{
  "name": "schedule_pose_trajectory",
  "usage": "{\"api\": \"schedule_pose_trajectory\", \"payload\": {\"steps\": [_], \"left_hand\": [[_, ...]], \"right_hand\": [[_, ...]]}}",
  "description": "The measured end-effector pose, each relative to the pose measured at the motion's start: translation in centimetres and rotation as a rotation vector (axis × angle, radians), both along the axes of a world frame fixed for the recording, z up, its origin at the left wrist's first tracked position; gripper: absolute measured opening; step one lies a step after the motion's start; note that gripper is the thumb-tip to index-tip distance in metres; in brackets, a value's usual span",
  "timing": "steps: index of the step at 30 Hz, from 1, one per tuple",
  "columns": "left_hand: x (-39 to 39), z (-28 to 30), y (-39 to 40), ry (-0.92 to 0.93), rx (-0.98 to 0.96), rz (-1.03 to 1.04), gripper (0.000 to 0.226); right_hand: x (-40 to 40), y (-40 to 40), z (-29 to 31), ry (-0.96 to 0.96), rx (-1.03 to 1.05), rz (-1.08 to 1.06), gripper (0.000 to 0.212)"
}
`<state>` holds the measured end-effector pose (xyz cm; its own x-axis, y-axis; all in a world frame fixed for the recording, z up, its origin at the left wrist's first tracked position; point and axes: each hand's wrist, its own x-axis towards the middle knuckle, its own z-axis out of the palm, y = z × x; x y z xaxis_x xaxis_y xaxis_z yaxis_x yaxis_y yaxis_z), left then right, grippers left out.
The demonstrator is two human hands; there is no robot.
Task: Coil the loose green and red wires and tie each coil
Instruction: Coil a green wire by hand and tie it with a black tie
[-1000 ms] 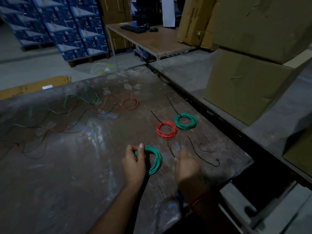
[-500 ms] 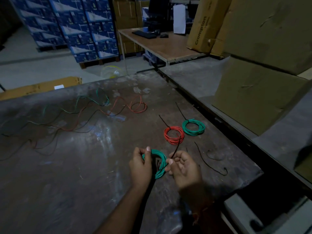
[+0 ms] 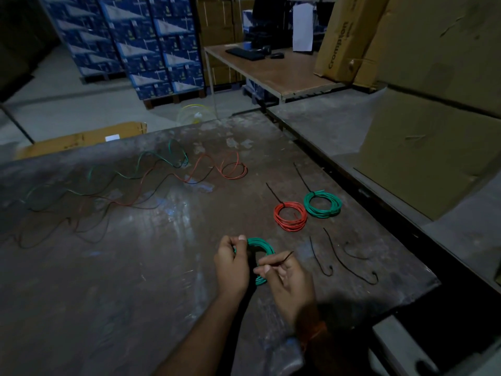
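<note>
Head view: at a scuffed, dark metal worktable (image 3: 135,280), a person's left hand (image 3: 232,263) grips a round coil of glossy green insulated wire (image 3: 261,246), thumb and curled fingers clamped on its left side, holding it just above the tabletop. The right hand (image 3: 288,280) pinches a thin black cable tie (image 3: 282,259) between thumb and forefinger beside the coil's lower right edge. Beyond them lie two finished bundles, touching: a red wire coil (image 3: 290,216) and a second green wire coil (image 3: 322,204), each cinched by a black tie with a long straight tail. Three spare black ties (image 3: 349,263), hooked at the ends, curve across the table to the right. Loose green, red and dark wires (image 3: 130,183) snake over the far left. Brown cardboard cartons (image 3: 433,131) stand at right.
</note>
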<state>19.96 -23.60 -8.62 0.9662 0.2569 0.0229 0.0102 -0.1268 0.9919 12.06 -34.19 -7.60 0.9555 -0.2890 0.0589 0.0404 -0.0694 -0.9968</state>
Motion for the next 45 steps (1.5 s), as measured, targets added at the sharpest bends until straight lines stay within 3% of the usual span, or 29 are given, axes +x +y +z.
{"api": "schedule_pose_trajectory", "payload": {"steps": [5,10,19,30,39,45], "left_hand": [[0.0,-0.4,0.1,0.001,-0.036,-0.002,0.026],[-0.1,-0.3,0.1,-0.020,-0.072,-0.006,0.027],[0.1,-0.6,0.1,0.017,-0.146,-0.040,0.024],[0.4,0.1,0.0,0.033,-0.185,-0.157,0.026],[0.2,0.1,-0.5,0.029,-0.183,-0.117,0.018],[0.2,0.0,-0.9,0.036,-0.234,-0.095,0.015]], "right_hand": [[-0.7,0.9,-0.6,0.033,0.069,-0.019,0.023],[-0.8,0.7,0.5,-0.098,0.112,-0.052,0.016],[0.9,0.3,-0.1,-0.247,-0.037,-0.064,0.025],[0.6,0.2,0.2,-0.129,0.100,0.003,0.016],[0.8,-0.3,0.9,-0.067,0.103,0.071,0.022],[0.8,0.0,1.4,-0.028,-0.006,0.052,0.025]]}}
